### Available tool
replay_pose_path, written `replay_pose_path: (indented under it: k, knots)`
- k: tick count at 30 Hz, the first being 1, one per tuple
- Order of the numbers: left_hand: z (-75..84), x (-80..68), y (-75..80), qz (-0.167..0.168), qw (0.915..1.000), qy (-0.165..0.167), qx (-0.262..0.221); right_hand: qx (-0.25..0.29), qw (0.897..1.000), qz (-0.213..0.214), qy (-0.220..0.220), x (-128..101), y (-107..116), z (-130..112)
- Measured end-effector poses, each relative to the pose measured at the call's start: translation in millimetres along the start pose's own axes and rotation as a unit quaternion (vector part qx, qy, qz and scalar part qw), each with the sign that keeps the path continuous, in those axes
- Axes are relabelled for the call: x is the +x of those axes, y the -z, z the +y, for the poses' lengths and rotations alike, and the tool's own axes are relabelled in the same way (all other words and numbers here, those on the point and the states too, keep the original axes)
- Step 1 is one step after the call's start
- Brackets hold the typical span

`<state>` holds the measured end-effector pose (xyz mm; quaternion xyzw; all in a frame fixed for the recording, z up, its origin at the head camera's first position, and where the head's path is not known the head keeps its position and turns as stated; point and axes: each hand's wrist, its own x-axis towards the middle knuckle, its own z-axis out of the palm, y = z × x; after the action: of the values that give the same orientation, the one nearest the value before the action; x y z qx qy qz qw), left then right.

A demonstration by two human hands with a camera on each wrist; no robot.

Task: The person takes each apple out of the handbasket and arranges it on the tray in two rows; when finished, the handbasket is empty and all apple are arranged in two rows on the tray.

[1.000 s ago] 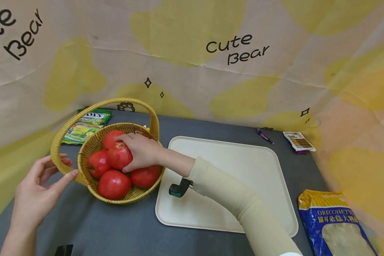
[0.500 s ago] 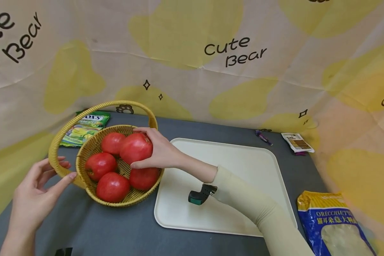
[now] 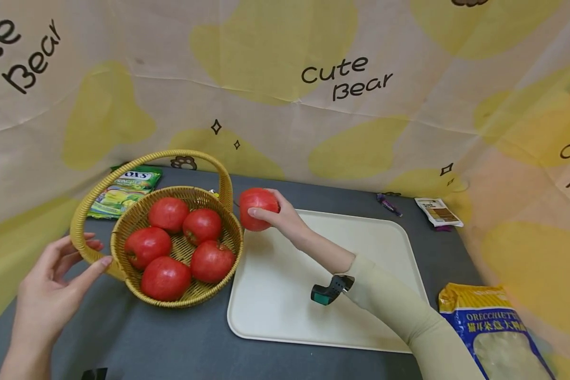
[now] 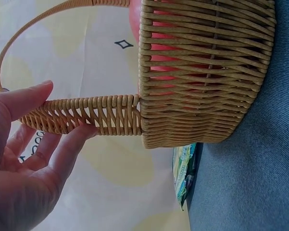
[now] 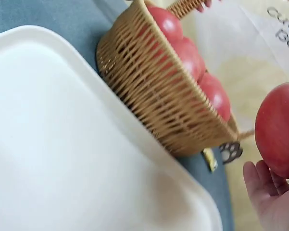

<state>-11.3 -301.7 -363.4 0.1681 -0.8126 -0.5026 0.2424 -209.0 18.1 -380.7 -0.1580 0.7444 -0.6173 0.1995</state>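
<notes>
Since a second ago the right hand has lifted one red fruit out of the wicker basket; fingers curl around it, held in the air just right of the basket rim, over the far left corner of the cream tray. Five red fruits remain inside. Left hand unmoved, fingers straight, touching the basket handle. Blue pasta bag near right.
</notes>
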Motion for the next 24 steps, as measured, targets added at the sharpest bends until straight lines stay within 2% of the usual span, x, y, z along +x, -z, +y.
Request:
replay_pose_path:
  k: [6,11,13,16,20,24]
  knots:
    - [-0.3,-0.7,-1.1,0.006,1.0,0.001,0.002,0.0,0.994,0.081,-0.071,8,11,28]
    - [0.5,-0.4,-0.4,0.004,1.0,0.008,0.002,-0.013,0.989,0.109,-0.094,13,13,49]
    - [0.3,-0.4,-0.5,0.004,1.0,0.008,0.002,-0.013,0.99,0.111,-0.092,15,13,56]
    - [-0.3,-0.4,-0.2,0.008,0.9999,0.009,0.002,-0.019,0.993,0.103,-0.063,17,11,61]
    - [-0.9,-0.7,0.0,0.01,0.9999,0.012,0.0,-0.064,0.992,0.102,-0.028,20,8,64]
    - [-0.6,-1.3,-1.1,0.011,0.9999,0.011,0.002,-0.084,0.989,0.119,-0.03,22,8,71]
